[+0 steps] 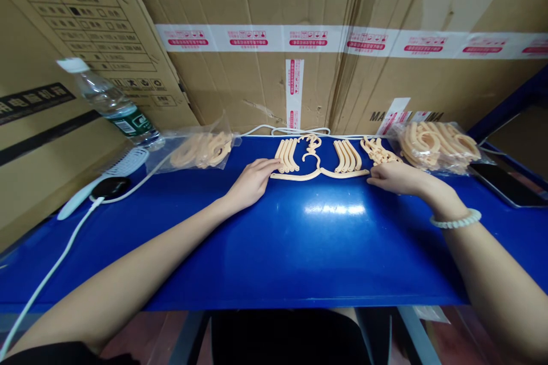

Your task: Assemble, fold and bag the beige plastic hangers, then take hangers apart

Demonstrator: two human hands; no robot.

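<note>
A cream plastic folding clothes hanger [319, 171] lies spread on the blue table, its hook pointing away from me. My left hand [250, 182] rests at the hanger's left end, fingers stretched out toward a row of loose hanger arms [287, 155]. At the right end, my right hand [391, 175] has its fingers curled in beside the tip; whatever may be inside them is hidden. Between the hands, a second row of hanger arms [347, 156] and a small group of hooks [311, 142] lie behind the hanger. Beyond the right hand is a pile of small cream parts [377, 151].
Bagged cream parts stand at left [201, 151] and right [436, 145]. Along the left are a water bottle [124, 108], a hairbrush [103, 179] and a black device [110, 187] on a white cable. A phone [509, 183] lies far right. Cardboard [257, 85] walls the back.
</note>
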